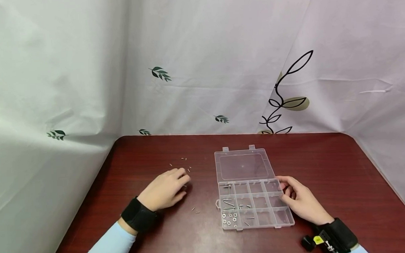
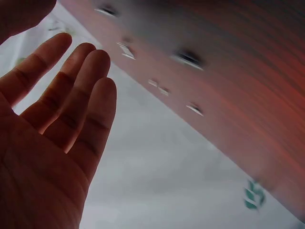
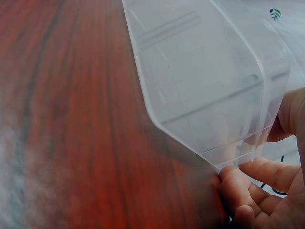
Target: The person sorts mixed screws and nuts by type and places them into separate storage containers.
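Observation:
My left hand [image 1: 164, 189] hovers low over the table, left of the box, its fingers loosely extended. Nothing shows in its grasp in the left wrist view, where small screws [image 2: 189, 59] lie on the tabletop beyond the fingertips. My right hand [image 1: 304, 201] holds the right side of a clear plastic compartment box [image 1: 266, 217], thumb at the near part of that side and fingers farther back. The box's lid [image 1: 244, 165] is folded back flat. Screws [image 1: 228, 204] lie in several left and middle compartments, and ring-shaped washers or nuts [image 1: 235, 219] fill the front left one.
Loose small screws [image 1: 198, 212] are scattered on the dark red wooden table [image 1: 149, 152], near and beyond my left hand. A white curtain [image 1: 194, 96] with leaf prints hangs behind and beside the table.

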A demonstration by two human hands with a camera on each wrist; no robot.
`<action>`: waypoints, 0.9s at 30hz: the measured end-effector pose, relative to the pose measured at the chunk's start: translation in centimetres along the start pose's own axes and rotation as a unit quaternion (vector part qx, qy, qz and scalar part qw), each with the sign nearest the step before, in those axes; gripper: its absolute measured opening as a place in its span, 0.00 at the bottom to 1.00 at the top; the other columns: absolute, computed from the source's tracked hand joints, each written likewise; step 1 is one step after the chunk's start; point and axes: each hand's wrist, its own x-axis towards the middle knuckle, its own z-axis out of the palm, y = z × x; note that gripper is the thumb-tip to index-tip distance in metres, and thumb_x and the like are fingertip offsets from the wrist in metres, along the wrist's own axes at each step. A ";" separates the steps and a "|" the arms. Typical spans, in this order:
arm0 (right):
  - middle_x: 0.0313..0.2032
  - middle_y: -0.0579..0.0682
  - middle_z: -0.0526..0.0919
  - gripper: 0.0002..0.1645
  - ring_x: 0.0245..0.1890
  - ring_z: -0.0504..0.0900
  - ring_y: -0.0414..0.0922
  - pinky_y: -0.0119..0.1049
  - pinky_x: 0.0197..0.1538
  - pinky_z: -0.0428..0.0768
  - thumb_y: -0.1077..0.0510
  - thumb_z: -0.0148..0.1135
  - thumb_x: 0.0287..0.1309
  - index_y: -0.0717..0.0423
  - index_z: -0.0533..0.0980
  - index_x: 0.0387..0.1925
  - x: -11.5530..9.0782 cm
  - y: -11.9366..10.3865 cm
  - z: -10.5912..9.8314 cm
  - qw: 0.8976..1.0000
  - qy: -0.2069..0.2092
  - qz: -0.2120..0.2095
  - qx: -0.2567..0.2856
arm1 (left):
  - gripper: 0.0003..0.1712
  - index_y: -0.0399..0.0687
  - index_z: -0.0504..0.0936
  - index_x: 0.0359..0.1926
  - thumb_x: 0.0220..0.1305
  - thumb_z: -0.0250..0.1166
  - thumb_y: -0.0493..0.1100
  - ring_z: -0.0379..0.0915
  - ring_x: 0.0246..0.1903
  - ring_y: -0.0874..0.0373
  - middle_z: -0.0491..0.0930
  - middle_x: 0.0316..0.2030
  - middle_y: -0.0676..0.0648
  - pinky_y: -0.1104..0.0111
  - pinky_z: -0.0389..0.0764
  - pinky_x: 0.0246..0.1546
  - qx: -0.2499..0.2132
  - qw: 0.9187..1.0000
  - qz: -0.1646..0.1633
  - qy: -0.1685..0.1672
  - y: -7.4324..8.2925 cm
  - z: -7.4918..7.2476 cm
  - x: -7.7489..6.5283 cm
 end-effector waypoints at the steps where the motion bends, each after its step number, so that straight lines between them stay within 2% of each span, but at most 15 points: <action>1: 0.39 0.48 0.74 0.30 0.31 0.71 0.36 0.30 0.33 0.69 0.74 0.62 0.57 0.57 0.73 0.61 0.0 0.0 0.0 1.000 0.000 -0.001 0.000 | 0.18 0.49 0.79 0.43 0.52 0.75 0.45 0.70 0.33 0.57 0.70 0.39 0.51 0.63 0.78 0.38 0.003 1.000 -0.006 0.000 -0.4 0.0 -0.4; 7: 0.39 0.48 0.74 0.30 0.30 0.71 0.36 0.31 0.32 0.69 0.74 0.62 0.56 0.57 0.73 0.61 0.0 0.1 0.0 1.000 0.001 -0.003 -0.001 | 0.18 0.48 0.80 0.43 0.51 0.76 0.43 0.72 0.33 0.55 0.72 0.37 0.50 0.62 0.78 0.39 0.017 0.999 -0.039 -0.019 -2.0 0.2 -2.5; 12: 0.38 0.49 0.74 0.31 0.30 0.71 0.36 0.30 0.32 0.69 0.74 0.62 0.55 0.56 0.73 0.60 0.1 0.0 0.1 1.000 0.004 -0.002 0.000 | 0.15 0.48 0.81 0.41 0.52 0.75 0.41 0.73 0.33 0.55 0.72 0.36 0.50 0.62 0.79 0.39 0.015 0.998 -0.052 -0.022 -2.6 0.2 -3.4; 20: 0.39 0.49 0.74 0.29 0.31 0.71 0.36 0.29 0.32 0.69 0.74 0.62 0.56 0.57 0.73 0.60 0.1 -0.3 0.0 1.000 0.003 0.002 0.000 | 0.11 0.48 0.81 0.35 0.53 0.74 0.34 0.68 0.28 0.59 0.68 0.31 0.53 0.65 0.77 0.34 0.010 0.998 -0.059 -0.012 -3.2 0.4 -4.0; 27: 0.38 0.49 0.74 0.30 0.31 0.71 0.36 0.29 0.32 0.69 0.74 0.63 0.55 0.57 0.74 0.59 0.1 -0.2 0.0 1.000 0.006 0.001 -0.002 | 0.10 0.50 0.79 0.30 0.55 0.74 0.34 0.66 0.24 0.61 0.66 0.27 0.54 0.67 0.75 0.29 0.007 0.998 -0.064 -0.012 -3.2 0.5 -3.9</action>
